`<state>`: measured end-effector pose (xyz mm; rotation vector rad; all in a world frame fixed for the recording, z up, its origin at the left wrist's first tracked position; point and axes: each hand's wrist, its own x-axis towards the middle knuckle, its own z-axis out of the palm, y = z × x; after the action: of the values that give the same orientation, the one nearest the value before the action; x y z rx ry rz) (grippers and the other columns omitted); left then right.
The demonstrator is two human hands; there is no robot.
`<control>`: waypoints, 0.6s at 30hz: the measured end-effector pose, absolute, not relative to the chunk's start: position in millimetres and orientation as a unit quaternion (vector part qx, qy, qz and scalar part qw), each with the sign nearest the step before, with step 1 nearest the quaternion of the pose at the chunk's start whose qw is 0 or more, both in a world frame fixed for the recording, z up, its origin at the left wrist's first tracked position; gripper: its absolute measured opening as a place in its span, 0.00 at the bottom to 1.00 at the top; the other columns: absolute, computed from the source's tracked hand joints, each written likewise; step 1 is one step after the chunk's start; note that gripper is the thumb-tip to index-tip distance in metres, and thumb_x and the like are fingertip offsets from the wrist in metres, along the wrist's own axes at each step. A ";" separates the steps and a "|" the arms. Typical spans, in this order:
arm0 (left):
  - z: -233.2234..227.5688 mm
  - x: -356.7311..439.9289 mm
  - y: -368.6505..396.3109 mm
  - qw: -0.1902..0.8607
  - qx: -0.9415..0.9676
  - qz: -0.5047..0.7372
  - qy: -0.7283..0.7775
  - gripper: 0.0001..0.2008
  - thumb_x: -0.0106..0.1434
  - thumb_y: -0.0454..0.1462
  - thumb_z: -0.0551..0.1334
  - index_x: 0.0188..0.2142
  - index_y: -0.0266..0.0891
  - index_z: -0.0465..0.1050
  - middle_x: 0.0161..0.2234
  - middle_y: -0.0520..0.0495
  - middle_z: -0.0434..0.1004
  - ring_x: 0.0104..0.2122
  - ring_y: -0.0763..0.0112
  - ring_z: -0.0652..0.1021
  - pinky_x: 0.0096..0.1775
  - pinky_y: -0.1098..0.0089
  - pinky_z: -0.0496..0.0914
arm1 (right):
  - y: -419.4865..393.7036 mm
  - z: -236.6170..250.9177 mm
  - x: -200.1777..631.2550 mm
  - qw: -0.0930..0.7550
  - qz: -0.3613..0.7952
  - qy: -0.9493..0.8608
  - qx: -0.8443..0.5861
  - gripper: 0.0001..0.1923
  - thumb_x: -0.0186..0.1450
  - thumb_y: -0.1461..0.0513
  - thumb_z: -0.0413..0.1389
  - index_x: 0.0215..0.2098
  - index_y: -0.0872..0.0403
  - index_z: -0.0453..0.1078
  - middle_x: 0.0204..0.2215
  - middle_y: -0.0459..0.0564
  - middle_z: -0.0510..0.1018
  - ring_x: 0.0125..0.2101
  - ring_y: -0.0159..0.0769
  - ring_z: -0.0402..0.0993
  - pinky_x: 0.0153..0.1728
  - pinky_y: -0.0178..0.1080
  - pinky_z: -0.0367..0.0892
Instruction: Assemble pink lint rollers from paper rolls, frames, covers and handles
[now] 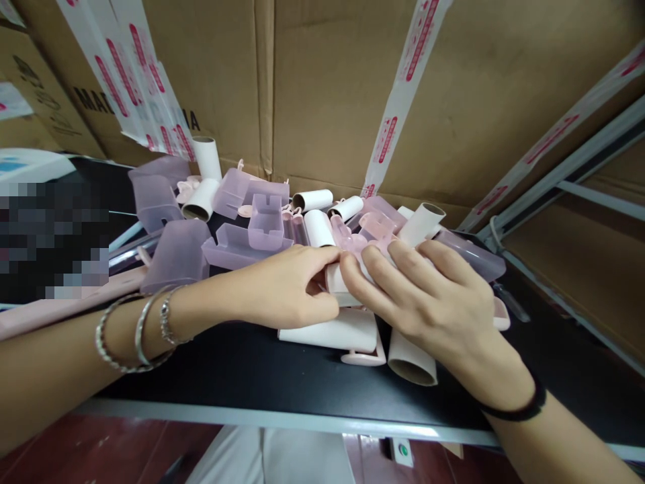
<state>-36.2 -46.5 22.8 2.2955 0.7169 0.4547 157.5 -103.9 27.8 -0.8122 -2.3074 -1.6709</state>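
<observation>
My left hand (295, 286), with bracelets at the wrist, closes its thumb and fingers round the left end of a white tube (340, 285). Across the same tube curls my right hand (433, 289), its fingers bent over the top and hiding most of it. Just below lies another white tube (335, 331) with a pale pink plastic piece (363, 359) against it. A cardboard tube (413, 359) sticks out under my right palm, open end facing me. Behind the fingers are translucent pink parts (375, 225) and a leaning white tube (422, 223).
Purple translucent plastic trays (176, 255) and more white tubes (205, 158) are heaped along the back of the black table (282, 376). Taped cardboard boxes (322, 87) stand behind. A metal frame (569, 161) rises at the right. A long pale pink strip (75, 302) lies at left.
</observation>
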 end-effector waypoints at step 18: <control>31.4 -52.0 -33.4 0.358 0.763 0.433 0.320 0.21 0.61 0.35 0.61 0.53 0.30 0.65 0.48 0.40 0.75 0.42 0.73 0.76 0.41 0.73 0.73 | -72.0 42.5 277.7 0.328 -0.471 -0.556 -0.601 0.22 0.61 0.55 0.59 0.45 0.66 0.74 0.32 0.66 0.79 0.34 0.46 0.74 0.36 0.48 0.63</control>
<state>-52.0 -33.4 31.4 1.9698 0.8264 1.1162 277.7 -72.0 42.5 -1.5725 -1.4556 -1.2335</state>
